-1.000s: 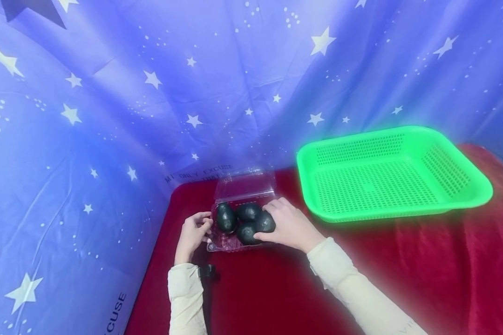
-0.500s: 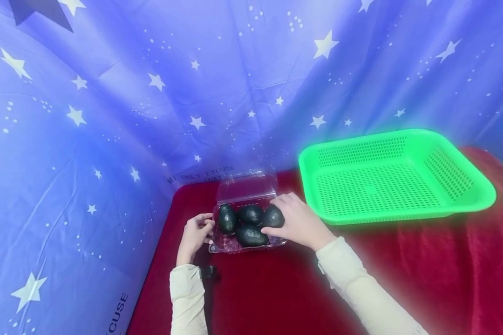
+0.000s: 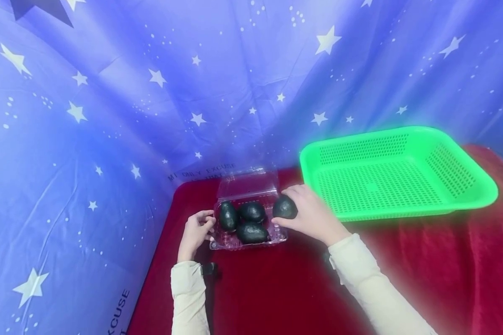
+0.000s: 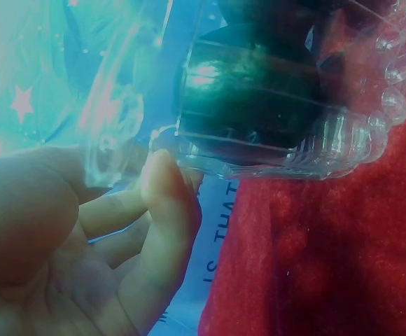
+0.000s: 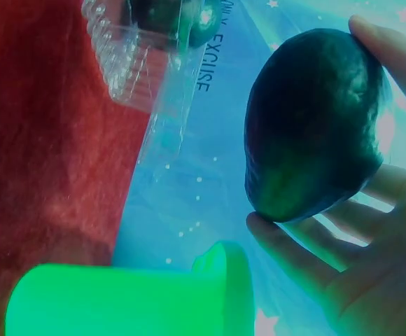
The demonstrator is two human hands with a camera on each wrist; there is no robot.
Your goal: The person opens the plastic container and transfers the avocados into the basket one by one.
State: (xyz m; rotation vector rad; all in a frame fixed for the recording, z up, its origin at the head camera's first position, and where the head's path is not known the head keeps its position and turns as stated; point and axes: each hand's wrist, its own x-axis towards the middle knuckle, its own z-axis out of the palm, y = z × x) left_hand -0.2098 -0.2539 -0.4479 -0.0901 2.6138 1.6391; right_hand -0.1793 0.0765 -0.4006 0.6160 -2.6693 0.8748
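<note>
A dark green avocado (image 3: 286,207) is held between the thumb and fingers of my right hand (image 3: 314,216), just over the right edge of a clear plastic clamshell container (image 3: 276,236). In the right wrist view this avocado (image 5: 313,126) is apart from the container. Three more avocados lie inside: one upright at the left (image 3: 228,216), one at the back (image 3: 252,212) and one lying across the front (image 3: 252,233). My left hand (image 3: 196,232) pinches the container's left edge, as the left wrist view shows at the fingertips (image 4: 162,171). The clear lid (image 3: 248,184) stands raised behind.
A bright green perforated plastic basket (image 3: 373,186) stands to the right, close behind my right hand. Red cloth (image 3: 272,288) covers the table. A blue curtain with white stars (image 3: 218,83) hangs along the back and left sides.
My right hand has lifted one avocado from the container's right side and moved it right and up. The front avocado has rolled to lie lengthwise. My left hand stays at the container's edge.
</note>
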